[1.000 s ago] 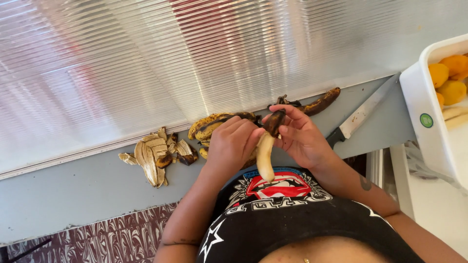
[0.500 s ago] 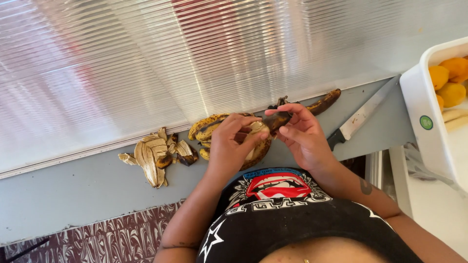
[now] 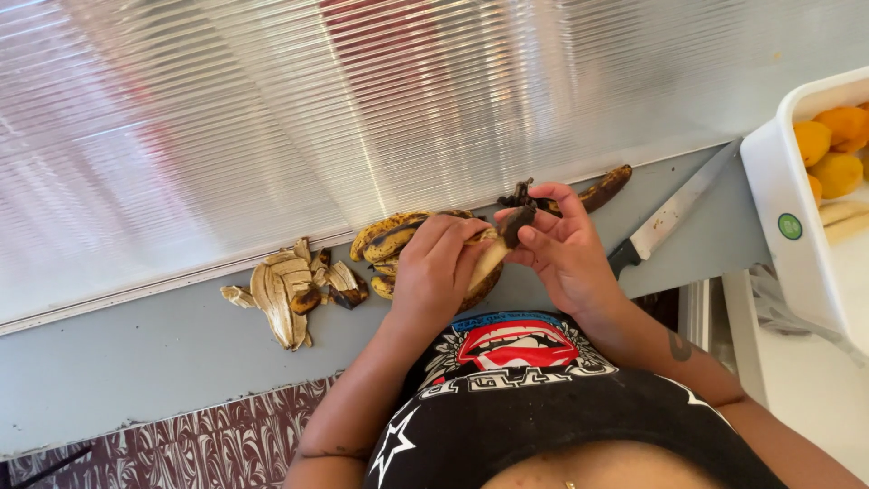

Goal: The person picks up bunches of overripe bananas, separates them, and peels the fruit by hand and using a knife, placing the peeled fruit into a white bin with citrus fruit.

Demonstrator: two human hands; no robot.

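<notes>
Left hand [image 3: 434,272] clamps peeled banana [image 3: 486,263]; right hand [image 3: 557,244] pinches peel strip [image 3: 518,220]. Overripe flesh could snap if squeezed.

Left hand [image 3: 434,272] and right hand [image 3: 561,249] close together, fingers curled.

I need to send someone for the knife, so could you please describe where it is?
Follow the grey ledge under the ribbed wall panel to its right end, near the white tub of fruit. The knife lies there, right of the hands, the only metal thing, with a long pale blade and a dark handle.
</notes>
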